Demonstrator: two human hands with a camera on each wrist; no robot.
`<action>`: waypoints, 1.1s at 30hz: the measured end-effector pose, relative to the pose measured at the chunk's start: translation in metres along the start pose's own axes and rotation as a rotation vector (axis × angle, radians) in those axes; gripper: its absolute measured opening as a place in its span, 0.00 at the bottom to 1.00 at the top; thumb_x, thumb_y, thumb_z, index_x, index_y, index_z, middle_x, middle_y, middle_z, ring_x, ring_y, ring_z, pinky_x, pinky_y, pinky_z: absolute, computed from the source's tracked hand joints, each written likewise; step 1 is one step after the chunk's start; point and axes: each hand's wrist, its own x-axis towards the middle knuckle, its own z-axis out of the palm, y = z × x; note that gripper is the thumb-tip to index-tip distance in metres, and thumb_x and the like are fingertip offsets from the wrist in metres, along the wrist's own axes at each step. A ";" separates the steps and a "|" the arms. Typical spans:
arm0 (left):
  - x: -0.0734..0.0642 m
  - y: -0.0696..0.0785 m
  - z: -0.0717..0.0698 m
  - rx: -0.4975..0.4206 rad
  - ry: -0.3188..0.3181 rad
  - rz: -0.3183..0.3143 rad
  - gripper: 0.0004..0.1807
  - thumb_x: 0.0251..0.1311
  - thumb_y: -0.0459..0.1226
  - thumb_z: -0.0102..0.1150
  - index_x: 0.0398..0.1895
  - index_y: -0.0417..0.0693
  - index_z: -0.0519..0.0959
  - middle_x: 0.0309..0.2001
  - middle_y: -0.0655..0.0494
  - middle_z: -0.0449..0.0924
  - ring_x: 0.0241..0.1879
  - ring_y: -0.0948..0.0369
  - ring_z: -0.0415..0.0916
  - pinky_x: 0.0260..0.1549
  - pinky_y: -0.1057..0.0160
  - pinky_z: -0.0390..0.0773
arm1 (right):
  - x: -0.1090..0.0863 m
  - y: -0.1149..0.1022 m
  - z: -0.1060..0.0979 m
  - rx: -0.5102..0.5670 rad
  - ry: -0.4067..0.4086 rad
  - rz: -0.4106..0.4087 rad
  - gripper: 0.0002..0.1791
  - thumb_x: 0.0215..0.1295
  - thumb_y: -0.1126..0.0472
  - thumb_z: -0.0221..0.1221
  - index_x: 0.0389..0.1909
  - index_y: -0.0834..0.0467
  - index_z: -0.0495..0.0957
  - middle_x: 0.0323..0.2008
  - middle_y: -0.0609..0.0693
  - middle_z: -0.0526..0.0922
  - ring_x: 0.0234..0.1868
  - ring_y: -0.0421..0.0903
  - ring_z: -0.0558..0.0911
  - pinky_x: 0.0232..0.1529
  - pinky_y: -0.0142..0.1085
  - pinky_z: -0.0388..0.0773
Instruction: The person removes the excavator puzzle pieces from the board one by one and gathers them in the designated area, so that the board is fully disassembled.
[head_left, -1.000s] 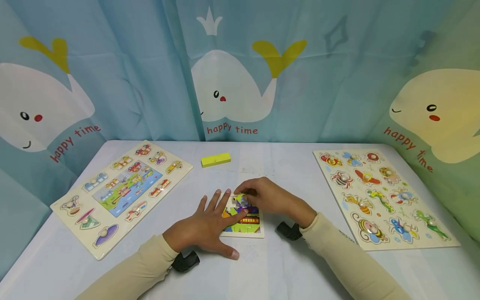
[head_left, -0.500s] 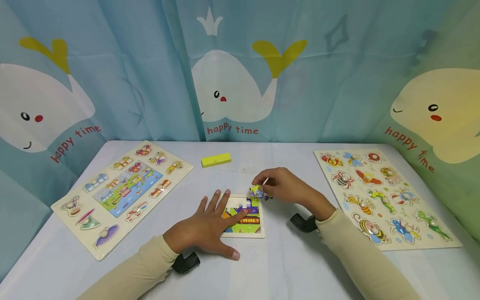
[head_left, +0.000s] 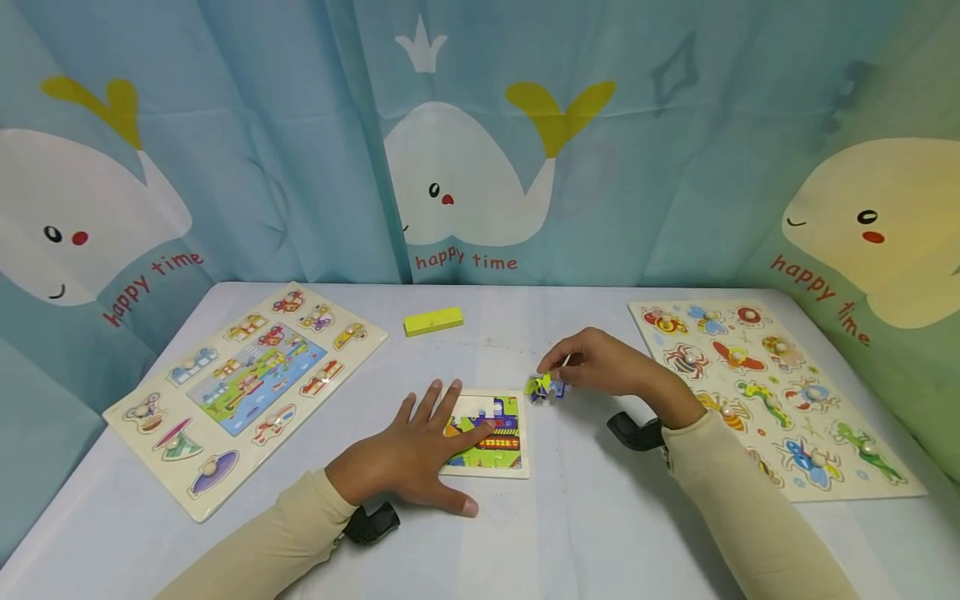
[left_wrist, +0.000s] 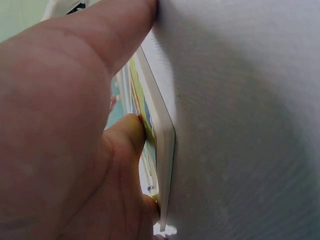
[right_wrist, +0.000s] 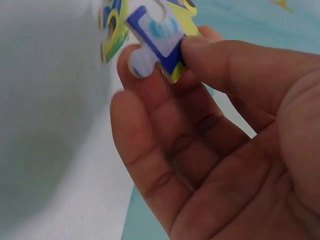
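Jigsaw puzzle, apparently being dismantled: left hand lies spread over it; right hand pinches pieces; next move likely calls for setting down.

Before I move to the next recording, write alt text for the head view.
A person's right hand holds puzzle pieces by the far right corner of a small puzzle board, while the left hand rests on it, fingers spread. Larger picture boards flank them; behind are a yellow block and whale-print curtain.
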 end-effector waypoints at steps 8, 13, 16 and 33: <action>-0.001 0.001 -0.001 -0.013 0.005 0.009 0.52 0.48 0.69 0.60 0.76 0.71 0.53 0.77 0.43 0.26 0.73 0.43 0.20 0.65 0.36 0.33 | -0.003 0.015 -0.008 -0.004 -0.043 0.005 0.09 0.64 0.73 0.58 0.40 0.63 0.85 0.40 0.51 0.85 0.40 0.46 0.78 0.38 0.36 0.76; -0.001 0.001 -0.001 -0.009 0.005 0.010 0.52 0.49 0.69 0.60 0.76 0.71 0.52 0.77 0.43 0.26 0.73 0.43 0.20 0.65 0.36 0.33 | -0.003 0.020 -0.008 0.026 -0.073 0.031 0.09 0.64 0.74 0.57 0.40 0.65 0.84 0.38 0.51 0.85 0.36 0.45 0.76 0.35 0.33 0.75; -0.001 0.001 -0.001 -0.004 0.004 0.007 0.52 0.49 0.69 0.60 0.76 0.71 0.52 0.77 0.44 0.26 0.73 0.43 0.20 0.65 0.36 0.33 | -0.004 0.022 -0.008 0.029 -0.080 0.044 0.08 0.64 0.74 0.57 0.40 0.65 0.84 0.36 0.50 0.84 0.32 0.44 0.75 0.32 0.33 0.73; 0.001 0.000 0.000 0.009 0.001 0.001 0.52 0.48 0.70 0.59 0.76 0.73 0.51 0.77 0.45 0.25 0.73 0.43 0.20 0.65 0.37 0.33 | -0.004 0.026 -0.003 0.034 -0.066 0.097 0.07 0.63 0.74 0.59 0.40 0.66 0.84 0.36 0.51 0.84 0.33 0.44 0.75 0.33 0.33 0.74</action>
